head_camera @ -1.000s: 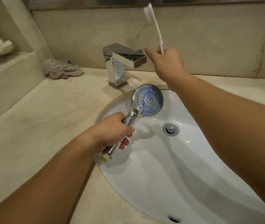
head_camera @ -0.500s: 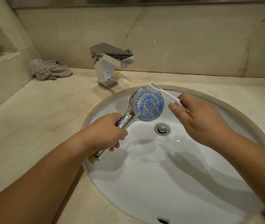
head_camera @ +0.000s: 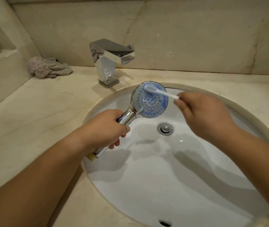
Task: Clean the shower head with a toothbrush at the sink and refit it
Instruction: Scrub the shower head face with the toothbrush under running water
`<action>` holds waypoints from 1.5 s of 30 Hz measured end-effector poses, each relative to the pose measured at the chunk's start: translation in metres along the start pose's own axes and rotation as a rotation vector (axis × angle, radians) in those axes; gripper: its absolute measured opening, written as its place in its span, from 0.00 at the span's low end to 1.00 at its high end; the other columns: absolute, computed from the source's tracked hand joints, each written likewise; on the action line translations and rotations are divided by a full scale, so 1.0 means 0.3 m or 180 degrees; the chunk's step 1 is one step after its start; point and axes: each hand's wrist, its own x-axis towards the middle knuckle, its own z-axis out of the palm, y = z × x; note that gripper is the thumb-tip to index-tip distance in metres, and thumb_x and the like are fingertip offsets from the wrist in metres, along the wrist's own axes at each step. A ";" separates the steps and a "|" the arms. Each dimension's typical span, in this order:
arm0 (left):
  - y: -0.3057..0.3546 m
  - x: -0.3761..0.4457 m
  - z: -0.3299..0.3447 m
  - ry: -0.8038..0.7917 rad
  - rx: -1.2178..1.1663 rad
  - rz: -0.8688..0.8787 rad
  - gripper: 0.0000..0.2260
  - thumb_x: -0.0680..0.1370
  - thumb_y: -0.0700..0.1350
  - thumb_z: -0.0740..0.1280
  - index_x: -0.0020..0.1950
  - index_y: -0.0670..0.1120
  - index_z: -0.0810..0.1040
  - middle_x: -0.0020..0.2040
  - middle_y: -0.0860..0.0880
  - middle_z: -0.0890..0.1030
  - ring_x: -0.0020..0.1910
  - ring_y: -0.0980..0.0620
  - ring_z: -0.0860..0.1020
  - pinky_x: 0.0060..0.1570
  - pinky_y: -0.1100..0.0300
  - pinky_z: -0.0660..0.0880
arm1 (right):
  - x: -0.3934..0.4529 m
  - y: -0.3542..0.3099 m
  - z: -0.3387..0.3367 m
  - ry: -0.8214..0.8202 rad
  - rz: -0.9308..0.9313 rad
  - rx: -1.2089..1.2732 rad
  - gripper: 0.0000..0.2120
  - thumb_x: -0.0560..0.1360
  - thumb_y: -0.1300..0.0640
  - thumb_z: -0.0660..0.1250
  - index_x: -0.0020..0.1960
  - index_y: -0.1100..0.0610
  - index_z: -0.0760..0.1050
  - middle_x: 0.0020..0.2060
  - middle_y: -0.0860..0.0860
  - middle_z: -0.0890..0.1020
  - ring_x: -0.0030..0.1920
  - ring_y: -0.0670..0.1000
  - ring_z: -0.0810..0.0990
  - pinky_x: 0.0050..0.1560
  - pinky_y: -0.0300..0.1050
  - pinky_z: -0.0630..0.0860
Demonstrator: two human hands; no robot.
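Over the white sink (head_camera: 171,185), the left hand (head_camera: 104,128) has its grip clamped on the chrome shower head (head_camera: 150,99) handle, while the right hand (head_camera: 202,115), at 3 o'clock, pinches a toothbrush (head_camera: 159,91) whose bristles meet the blue-dotted face.

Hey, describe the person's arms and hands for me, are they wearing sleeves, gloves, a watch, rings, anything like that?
Nothing worn shows. Both forearms are bare from the bottom edge of the picture up to the wrists, with no sleeve or cuff in view. The left hand and right hand have no gloves, and no watch, bracelet or ring can be seen. The right hand is slightly motion-blurred, so a thin ring there could be missed.
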 end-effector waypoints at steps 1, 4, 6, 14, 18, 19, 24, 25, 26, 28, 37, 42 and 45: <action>0.001 0.000 0.000 -0.0001 -0.0009 -0.0011 0.01 0.77 0.42 0.68 0.47 0.48 0.77 0.39 0.46 0.84 0.27 0.53 0.80 0.27 0.60 0.75 | 0.002 0.006 -0.001 0.0062 0.0087 0.0073 0.16 0.79 0.42 0.52 0.47 0.50 0.73 0.35 0.47 0.75 0.40 0.59 0.76 0.34 0.48 0.68; 0.002 -0.002 0.002 0.0008 0.0006 -0.0010 0.01 0.77 0.42 0.68 0.47 0.48 0.78 0.39 0.47 0.84 0.26 0.53 0.80 0.27 0.60 0.75 | -0.029 -0.046 0.021 -0.0292 -0.0327 -0.0022 0.19 0.78 0.41 0.50 0.50 0.49 0.75 0.37 0.48 0.77 0.41 0.58 0.77 0.35 0.48 0.69; 0.004 -0.004 0.003 0.0000 0.0014 0.0025 0.02 0.77 0.43 0.68 0.47 0.49 0.78 0.39 0.47 0.85 0.27 0.53 0.80 0.28 0.60 0.75 | -0.027 -0.050 0.018 -0.0237 -0.0306 0.0023 0.18 0.79 0.42 0.51 0.50 0.50 0.75 0.37 0.48 0.77 0.41 0.58 0.77 0.35 0.48 0.69; 0.004 0.002 -0.002 -0.0063 -0.0251 -0.0073 0.01 0.78 0.40 0.68 0.49 0.44 0.78 0.38 0.45 0.83 0.28 0.51 0.79 0.27 0.57 0.75 | -0.035 -0.005 0.009 -0.0100 -0.0203 0.0155 0.16 0.80 0.43 0.54 0.50 0.52 0.76 0.38 0.51 0.80 0.42 0.60 0.77 0.36 0.49 0.71; 0.003 0.004 -0.015 -0.0049 -0.0400 -0.0137 0.03 0.78 0.40 0.67 0.50 0.41 0.78 0.37 0.45 0.81 0.28 0.50 0.78 0.27 0.56 0.75 | -0.049 0.018 0.011 -0.0214 -0.0293 0.0129 0.13 0.80 0.44 0.55 0.47 0.51 0.74 0.35 0.48 0.77 0.40 0.59 0.77 0.34 0.48 0.67; 0.003 0.004 -0.018 -0.0045 -0.0432 -0.0134 0.03 0.78 0.40 0.68 0.50 0.41 0.78 0.37 0.45 0.81 0.28 0.50 0.78 0.28 0.56 0.75 | -0.053 0.015 0.015 -0.0310 -0.0371 0.0109 0.14 0.80 0.44 0.55 0.47 0.50 0.74 0.36 0.48 0.77 0.40 0.59 0.77 0.34 0.47 0.67; 0.002 -0.002 -0.019 -0.0111 -0.0530 -0.0125 0.04 0.78 0.40 0.68 0.51 0.40 0.78 0.37 0.44 0.81 0.28 0.48 0.77 0.27 0.55 0.74 | -0.038 0.040 0.004 -0.0139 -0.0221 0.0239 0.13 0.80 0.45 0.56 0.47 0.53 0.74 0.36 0.50 0.77 0.41 0.60 0.76 0.37 0.49 0.70; 0.003 -0.002 -0.018 -0.0130 -0.0511 -0.0126 0.04 0.79 0.40 0.68 0.51 0.40 0.78 0.37 0.44 0.81 0.28 0.49 0.77 0.27 0.55 0.74 | -0.046 0.025 0.014 -0.0328 -0.0382 0.0199 0.14 0.80 0.45 0.55 0.47 0.52 0.73 0.37 0.50 0.77 0.41 0.59 0.76 0.37 0.48 0.69; 0.003 -0.003 -0.019 -0.0137 -0.0523 -0.0126 0.04 0.79 0.40 0.68 0.51 0.41 0.78 0.37 0.45 0.81 0.28 0.49 0.77 0.27 0.56 0.74 | -0.051 0.017 0.022 -0.0447 -0.0496 0.0174 0.15 0.80 0.44 0.54 0.48 0.52 0.74 0.37 0.50 0.77 0.40 0.58 0.76 0.36 0.48 0.69; 0.006 -0.004 -0.019 -0.0134 -0.0609 -0.0133 0.04 0.79 0.40 0.68 0.51 0.41 0.78 0.36 0.45 0.81 0.28 0.49 0.77 0.27 0.56 0.74 | -0.042 0.037 0.012 -0.0261 -0.0331 0.0214 0.15 0.80 0.45 0.55 0.49 0.54 0.74 0.38 0.52 0.78 0.41 0.59 0.76 0.36 0.48 0.68; 0.007 -0.008 -0.030 -0.0161 -0.0577 -0.0133 0.04 0.79 0.40 0.67 0.51 0.40 0.77 0.37 0.44 0.80 0.28 0.49 0.77 0.27 0.56 0.74 | -0.024 0.087 -0.001 -0.0104 -0.0020 0.0505 0.13 0.81 0.47 0.56 0.49 0.53 0.74 0.36 0.51 0.78 0.39 0.59 0.75 0.38 0.50 0.72; 0.007 -0.005 -0.015 -0.0187 -0.0489 -0.0060 0.02 0.79 0.40 0.67 0.51 0.42 0.77 0.38 0.44 0.81 0.28 0.50 0.77 0.27 0.56 0.74 | -0.023 0.049 0.011 -0.0244 -0.0189 0.0368 0.12 0.81 0.48 0.57 0.48 0.55 0.73 0.36 0.53 0.78 0.39 0.61 0.75 0.37 0.49 0.70; 0.005 0.000 -0.005 -0.0150 -0.0385 -0.0012 0.02 0.79 0.40 0.67 0.50 0.43 0.77 0.38 0.44 0.81 0.28 0.50 0.78 0.27 0.56 0.74 | -0.010 0.035 0.006 0.0022 -0.0031 0.0441 0.12 0.81 0.48 0.57 0.46 0.55 0.72 0.34 0.52 0.76 0.38 0.60 0.74 0.35 0.49 0.67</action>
